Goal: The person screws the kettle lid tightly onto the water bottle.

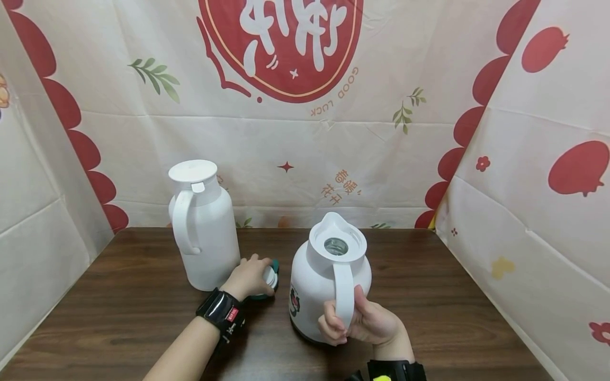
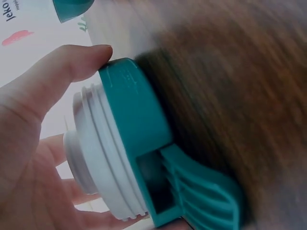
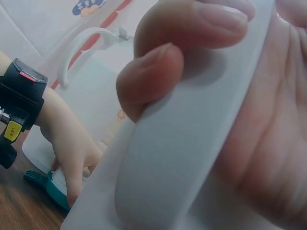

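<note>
The right hand [image 1: 362, 321] has its grip clamped on the handle [image 1: 344, 286] of the squat jug [image 1: 312, 280], seemingly to steady it; at nine o'clock from there, the left hand's [image 1: 247, 278] grip pinches the stopper [image 2: 117, 143], threads upward, probably keeping them off the tabletop [image 1: 429, 296]. The tall jug [image 1: 209, 243] stands at ten o'clock. Some left fingers hide behind the stopper, and the squat jug's contents can't be made out.

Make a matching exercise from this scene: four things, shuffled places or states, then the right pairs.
1. Tall white jug with looped handle
2. Squat rounded white jug
3. Green lid with white screw thread
4. Dark wood-grain table

A. Between the two jugs
B. Beneath the other three
C. Topped by a flat white disc
D. Open at the top

Pairs: 1-C, 2-D, 3-A, 4-B
</note>
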`<state>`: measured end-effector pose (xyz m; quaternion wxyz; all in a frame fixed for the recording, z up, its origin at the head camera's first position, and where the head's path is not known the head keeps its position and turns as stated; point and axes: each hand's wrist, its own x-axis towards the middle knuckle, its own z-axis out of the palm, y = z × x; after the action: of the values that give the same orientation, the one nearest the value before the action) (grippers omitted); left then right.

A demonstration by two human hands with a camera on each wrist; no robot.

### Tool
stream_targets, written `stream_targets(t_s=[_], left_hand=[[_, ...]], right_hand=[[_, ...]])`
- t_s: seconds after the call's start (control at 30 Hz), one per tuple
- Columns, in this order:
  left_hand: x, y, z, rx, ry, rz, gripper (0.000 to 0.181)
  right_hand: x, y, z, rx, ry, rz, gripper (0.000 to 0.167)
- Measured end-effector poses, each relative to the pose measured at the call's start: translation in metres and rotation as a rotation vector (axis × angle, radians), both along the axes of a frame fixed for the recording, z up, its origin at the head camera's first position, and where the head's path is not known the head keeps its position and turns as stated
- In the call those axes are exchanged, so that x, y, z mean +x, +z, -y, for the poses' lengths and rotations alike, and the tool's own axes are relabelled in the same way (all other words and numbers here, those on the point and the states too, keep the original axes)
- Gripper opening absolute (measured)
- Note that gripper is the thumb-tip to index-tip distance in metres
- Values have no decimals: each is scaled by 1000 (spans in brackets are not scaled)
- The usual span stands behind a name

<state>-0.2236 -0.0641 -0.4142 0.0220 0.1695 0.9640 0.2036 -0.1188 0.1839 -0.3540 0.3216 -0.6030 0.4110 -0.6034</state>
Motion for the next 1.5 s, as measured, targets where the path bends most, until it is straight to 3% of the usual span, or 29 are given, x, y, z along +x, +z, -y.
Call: stream_targets(t_s=[0.53,1.5], left_hand=[[-2,8,0,13,22,-1,70],[3,55,-13,100,29,-156,71]], right_hand=[[0,1,0,-1,7,0,67],[0,-1,0,-9,2,24,67]])
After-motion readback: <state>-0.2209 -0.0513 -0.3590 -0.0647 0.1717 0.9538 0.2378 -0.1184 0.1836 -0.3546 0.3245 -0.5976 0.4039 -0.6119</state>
